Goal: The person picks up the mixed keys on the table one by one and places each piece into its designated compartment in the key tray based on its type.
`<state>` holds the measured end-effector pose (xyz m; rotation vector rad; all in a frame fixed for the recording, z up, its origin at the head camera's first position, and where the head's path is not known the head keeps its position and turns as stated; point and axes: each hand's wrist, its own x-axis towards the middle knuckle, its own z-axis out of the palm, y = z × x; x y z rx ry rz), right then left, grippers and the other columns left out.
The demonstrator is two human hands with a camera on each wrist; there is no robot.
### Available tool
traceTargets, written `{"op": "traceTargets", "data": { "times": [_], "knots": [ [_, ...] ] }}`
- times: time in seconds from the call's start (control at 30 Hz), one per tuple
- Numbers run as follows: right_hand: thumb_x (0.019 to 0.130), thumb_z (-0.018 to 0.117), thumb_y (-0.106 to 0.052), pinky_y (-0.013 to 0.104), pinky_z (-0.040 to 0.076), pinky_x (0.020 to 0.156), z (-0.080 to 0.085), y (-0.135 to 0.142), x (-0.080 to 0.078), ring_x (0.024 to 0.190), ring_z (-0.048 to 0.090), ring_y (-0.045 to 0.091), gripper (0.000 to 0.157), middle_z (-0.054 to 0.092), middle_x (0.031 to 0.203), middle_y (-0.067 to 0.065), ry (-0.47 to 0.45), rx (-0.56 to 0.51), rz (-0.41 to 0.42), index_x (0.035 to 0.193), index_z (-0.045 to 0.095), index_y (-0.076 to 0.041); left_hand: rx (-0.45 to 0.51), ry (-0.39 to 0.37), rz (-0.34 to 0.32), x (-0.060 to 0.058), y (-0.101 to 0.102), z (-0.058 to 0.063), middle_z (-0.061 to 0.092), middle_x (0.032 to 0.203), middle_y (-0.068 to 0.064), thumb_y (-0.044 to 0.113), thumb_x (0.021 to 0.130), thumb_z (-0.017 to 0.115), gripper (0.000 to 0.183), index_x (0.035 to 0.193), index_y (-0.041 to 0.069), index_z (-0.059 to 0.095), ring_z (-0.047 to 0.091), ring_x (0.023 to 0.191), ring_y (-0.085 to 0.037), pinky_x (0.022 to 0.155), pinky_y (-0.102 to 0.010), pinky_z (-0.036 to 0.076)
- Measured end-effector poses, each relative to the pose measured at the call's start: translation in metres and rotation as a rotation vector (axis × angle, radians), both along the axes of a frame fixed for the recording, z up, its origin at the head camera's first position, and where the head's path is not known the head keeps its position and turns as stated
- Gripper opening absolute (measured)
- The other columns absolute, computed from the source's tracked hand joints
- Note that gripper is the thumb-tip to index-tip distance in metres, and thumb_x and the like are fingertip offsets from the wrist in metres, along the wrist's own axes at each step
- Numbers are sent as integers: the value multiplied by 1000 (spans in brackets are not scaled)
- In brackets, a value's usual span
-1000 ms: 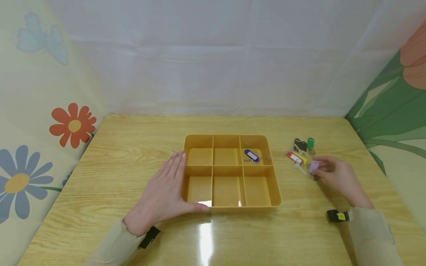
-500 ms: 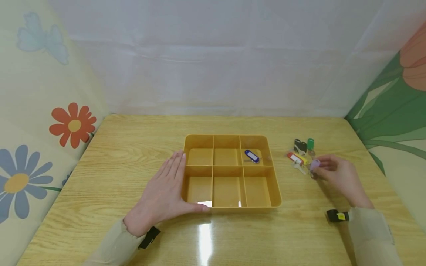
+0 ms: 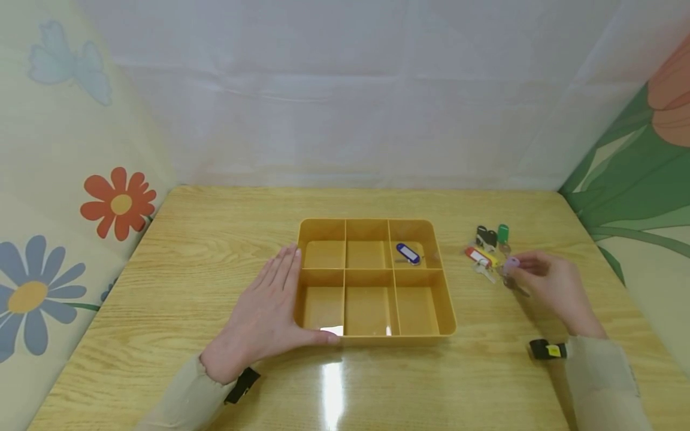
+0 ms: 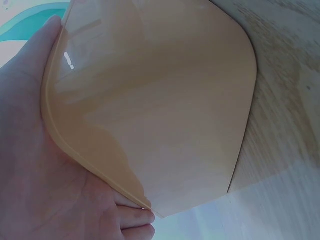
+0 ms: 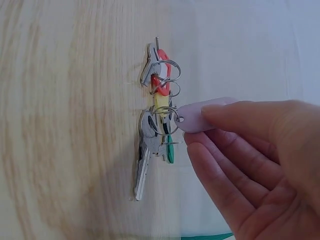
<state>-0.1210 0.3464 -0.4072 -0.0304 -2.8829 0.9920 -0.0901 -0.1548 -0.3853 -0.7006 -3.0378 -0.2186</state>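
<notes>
At the tray's (image 3: pixel 372 339) left, the left hand (image 3: pixel 264 311) is touching it, fingers straight, thumb apart. At the tray's right, the right hand (image 3: pixel 557 287) is pinching the lilac tag (image 5: pixel 193 118), probably light and stiff, best held by its flat faces. The right wrist view is clarifying its ring (image 5: pixel 163 134); only the head view is showing the blue tag (image 3: pixel 408 253) inside the tray

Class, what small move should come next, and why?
Probably lift the purple key tag toward the divided yellow tray: the right hand pinches it, the left hand touches the tray, and a blue key tag lies inside.
</notes>
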Motion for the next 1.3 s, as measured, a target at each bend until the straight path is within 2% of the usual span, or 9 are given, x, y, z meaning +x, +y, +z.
{"op": "traceTargets", "data": {
  "times": [0.17, 0.37, 0.73, 0.83, 0.9, 0.97, 1.1, 1.17, 1.3],
  "knots": [
    [100, 69, -26, 14, 51, 68, 0, 0, 0, 97, 67, 35, 32, 71, 112, 20, 20, 3, 1, 118, 70, -1, 1, -5, 2, 0, 0, 1, -6, 167, -18, 103, 65, 38, 147, 160, 0, -6, -6, 153, -29, 124, -43, 7],
    [101, 68, -27, 13, 51, 68, 1, 0, 0, 99, 67, 36, 32, 70, 114, 21, 10, -12, -8, 119, 70, -1, -2, -1, -2, 0, 0, 0, -5, 167, -19, 103, 65, 39, 147, 160, 0, -5, 1, 154, -33, 124, -44, 9],
    [101, 68, -27, 12, 51, 67, 6, -2, 1, 98, 68, 36, 32, 71, 113, 21, 35, 0, -9, 118, 71, -1, -3, -2, 2, 0, 0, -1, -5, 167, -19, 103, 64, 39, 148, 160, 0, -6, 2, 154, -34, 124, -45, 10],
    [100, 69, -27, 11, 50, 66, 8, -3, 0, 97, 68, 35, 32, 72, 113, 21, 48, 0, -10, 118, 72, -1, -2, -6, 6, 0, 1, 0, -5, 167, -18, 103, 64, 39, 147, 160, 1, -7, -1, 154, -32, 124, -44, 9],
    [100, 70, -26, 10, 50, 66, 9, -4, 0, 94, 69, 29, 31, 72, 112, 21, 69, 3, -7, 117, 72, 0, -2, -9, 8, 0, 1, 0, -5, 167, -18, 103, 64, 39, 147, 160, 1, -7, -4, 154, -30, 124, -44, 8],
    [99, 71, -24, 9, 50, 65, 9, -4, 0, 90, 68, 16, 30, 72, 110, 22, 93, 7, 0, 116, 73, 0, -3, -12, 8, 0, 1, 0, -5, 167, -18, 103, 64, 38, 148, 160, 1, -6, -4, 154, -29, 124, -44, 8],
    [98, 72, -24, 9, 50, 65, 12, -5, 1, 83, 58, -9, 29, 72, 109, 22, 118, 4, 11, 114, 73, 0, -4, -10, 5, 0, 1, 1, -4, 167, -19, 103, 64, 39, 148, 160, 0, -5, -1, 154, -32, 124, -44, 9],
    [98, 73, -25, 9, 50, 64, 14, -6, 1, 82, 56, -13, 30, 72, 109, 22, 119, 3, 7, 114, 73, 0, -4, -9, 4, 0, 1, 1, -4, 167, -19, 103, 64, 39, 148, 160, 0, -5, 0, 154, -33, 124, -44, 9],
    [98, 72, -27, 8, 49, 65, 18, -9, 2, 83, 56, -10, 31, 72, 109, 22, 111, 3, -4, 114, 73, 0, -6, -8, 3, 0, 0, 1, -4, 167, -19, 103, 65, 38, 147, 160, 0, -5, -2, 154, -31, 124, -44, 9]
  ]
}}
